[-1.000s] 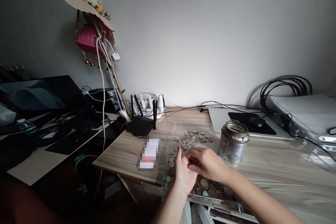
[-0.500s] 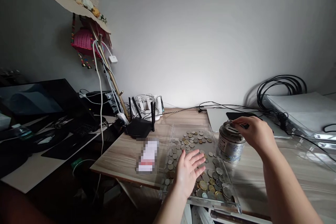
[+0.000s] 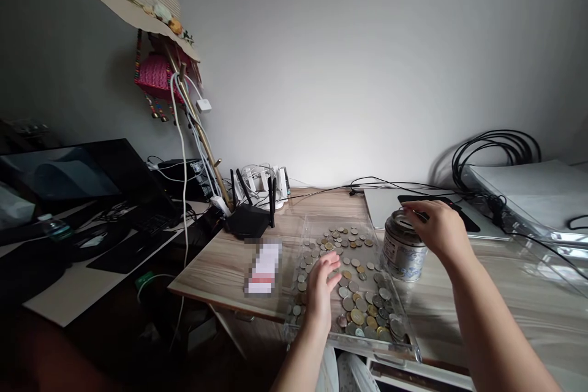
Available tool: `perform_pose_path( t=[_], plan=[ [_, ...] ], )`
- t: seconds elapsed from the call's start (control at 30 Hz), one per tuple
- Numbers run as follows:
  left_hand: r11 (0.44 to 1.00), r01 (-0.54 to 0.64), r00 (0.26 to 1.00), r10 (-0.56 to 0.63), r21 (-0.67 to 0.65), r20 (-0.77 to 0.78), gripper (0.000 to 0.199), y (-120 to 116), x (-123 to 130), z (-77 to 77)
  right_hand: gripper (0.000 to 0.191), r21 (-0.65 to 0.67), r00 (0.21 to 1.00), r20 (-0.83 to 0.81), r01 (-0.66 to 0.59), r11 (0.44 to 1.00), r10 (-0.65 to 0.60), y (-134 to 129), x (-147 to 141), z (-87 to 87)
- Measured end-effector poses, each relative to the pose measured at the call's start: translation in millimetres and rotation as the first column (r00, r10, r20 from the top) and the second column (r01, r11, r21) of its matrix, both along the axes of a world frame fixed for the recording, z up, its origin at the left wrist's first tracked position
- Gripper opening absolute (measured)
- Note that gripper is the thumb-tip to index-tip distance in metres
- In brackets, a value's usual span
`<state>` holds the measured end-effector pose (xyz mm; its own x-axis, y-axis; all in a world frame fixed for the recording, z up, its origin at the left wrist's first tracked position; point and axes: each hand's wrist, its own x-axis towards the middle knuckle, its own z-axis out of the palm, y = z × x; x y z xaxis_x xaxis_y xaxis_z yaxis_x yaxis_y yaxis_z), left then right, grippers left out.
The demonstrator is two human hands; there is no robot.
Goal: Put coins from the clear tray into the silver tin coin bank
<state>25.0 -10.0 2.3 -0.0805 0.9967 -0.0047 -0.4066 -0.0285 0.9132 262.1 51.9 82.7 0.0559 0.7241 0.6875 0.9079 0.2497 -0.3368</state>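
A clear plastic tray lies on the wooden desk, with many silver and gold coins spread over its bottom. Above the tray's left half hovers my left hand, fingers apart and slightly curled, holding nothing. Just right of the tray stands a round patterned tin with a slotted lid. My right hand is over the tin's lid, thumb and fingers pinched together; whatever is between the fingertips is too small to make out.
A black router and white devices stand at the back left. A pixelated card lies left of the tray. Behind the tin are a silver laptop and cables. Monitors fill the left.
My left hand has turned more sideways, its fingers curling inward. My right hand has lifted slightly from the lid. The view has shifted slightly left.
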Motion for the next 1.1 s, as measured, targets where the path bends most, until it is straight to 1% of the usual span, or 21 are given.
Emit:
perform_pose_path(
  t=[0.03,0.07,0.1,0.13,0.17,0.2,0.23,0.27,0.33,0.4,0.5,0.57,0.6,0.67,0.7,0.77,0.83,0.9,0.97,1.03,1.1],
  plan=[
    [0.998,0.011,0.985,-0.001,0.057,-0.171,0.033,-0.6,-0.8,0.3,0.025,0.032,0.999,-0.017,-0.047,0.998,0.048,-5.4,-8.2,1.3],
    [0.993,0.048,0.937,-0.006,0.111,-0.35,0.031,-1.1,-1.9,0.4,0.025,0.015,0.991,-0.022,-0.128,0.992,0.129,-11.1,-18.2,1.4],
    [0.983,0.108,0.856,-0.017,0.146,-0.517,0.03,-1.6,-3.0,0.1,0.025,-0.06,0.971,-0.018,-0.237,0.97,0.237,-16.6,-29.3,-0.2],
    [0.971,0.183,0.752,-0.038,0.152,-0.658,0.03,-2.0,-4.2,-0.5,0.024,-0.177,0.937,-0.011,-0.346,0.921,0.35,-21.6,-41.0,-3.6],
    [0.956,0.263,0.638,-0.07,0.131,-0.767,0.031,-2.5,-5.3,-1.5,0.023,-0.314,0.892,-0.002,-0.429,0.847,0.452,-25.7,-52.5,-9.0],
    [0.94,0.329,0.525,-0.102,0.091,-0.845,0.033,-2.9,-6.2,-2.5,0.021,-0.45,0.848,0.015,-0.467,0.761,0.53,-29.1,-63.1,-15.7],
    [0.924,0.379,0.422,-0.128,0.047,-0.897,0.035,-3.3,-7.0,-3.2,0.022,-0.579,0.809,0.047,-0.457,0.676,0.587,-31.6,-72.4,-23.1],
    [0.911,0.413,0.333,-0.143,0.008,-0.932,0.039,-3.7,-7.5,-3.3,0.027,-0.686,0.772,0.09,-0.41,0.601,0.629,-33.6,-79.7,-30.5],
    [0.886,0.459,0.187,-0.164,-0.062,-0.969,0.049,-4.1,-7.7,-0.5,0.041,-0.818,0.705,0.186,-0.274,0.505,0.684,-36.8,-88.7,-41.7],
    [0.846,0.51,0.052,-0.209,-0.154,-0.976,0.059,-4.1,-7.1,6.5,0.043,-0.886,0.642,0.24,-0.162,0.435,0.728,-40.1,-91.3,-45.7],
    [0.762,0.582,-0.148,-0.244,-0.283,-0.959,0.061,-3.1,-6.4,19.2,0.036,-0.935,0.579,0.235,-0.086,0.344,0.781,-46.4,-91.3,-40.7],
    [0.707,0.623,-0.232,-0.242,-0.335,-0.942,0.053,-2.0,-7.0,24.1,0.033,-0.947,0.542,0.233,-0.061,0.315,0.807,-51.1,-93.1,-35.6],
    [0.683,0.639,-0.253,-0.247,-0.354,-0.935,0.047,-1.5,-7.7,24.8,0.032,-0.951,0.523,0.24,-0.041,0.305,0.818,-53.5,-94.6,-33.6],
    [0.658,0.653,-0.257,-0.274,-0.375,-0.927,0.034,-0.8,-10.0,23.0,0.028,-0.956,0.486,0.261,0.01,0.293,0.834,-58.3,-98.0,-31.3],
    [0.663,0.648,-0.231,-0.3,-0.376,-0.926,0.028,-0.7,-11.3,21.2,0.027,-0.955,0.471,0.272,0.028,0.294,0.839,-60.4,-99.4,-30.9],
    [0.688,0.628,-0.135,-0.363,-0.364,-0.922,0.02,-1.5,-14.1,17.5,0.025,-0.951,0.452,0.288,0.027,0.309,0.844,-63.8,-100.5,-31.5],
    [0.718,0.61,-0.029,-0.404,-0.336,-0.914,0.018,-3.4,-16.2,15.0,0.02,-0.944,0.443,0.292,-0.012,0.331,0.848,-65.6,-99.7,-33.3],
    [0.745,0.596,0.04,-0.398,-0.298,-0.916,0.019,-5.4,-17.8,13.4,0.014,-0.942,0.472,0.268,-0.052,0.33,0.84,-65.9,-98.2,-35.5],
    [0.769,0.585,0.083,-0.372,-0.257,-0.925,0.021,-6.2,-19.6,11.1,0.012,-0.953,0.523,0.216,-0.07,0.295,0.824,-65.6,-97.1,-37.5],
    [0.8,0.562,0.195,-0.377,-0.212,-0.905,0.027,-5.0,-21.7,6.6,0.014,-0.969,0.557,0.163,-0.067,0.24,0.814,-65.8,-96.7,-38.6],
    [0.835,0.521,0.341,-0.394,-0.177,-0.854,0.03,-2.7,-24.1,-0.2,0.017,-0.972,0.567,0.15,-0.066,0.226,0.81,-67.4,-96.6,-39.1]
  ],
)
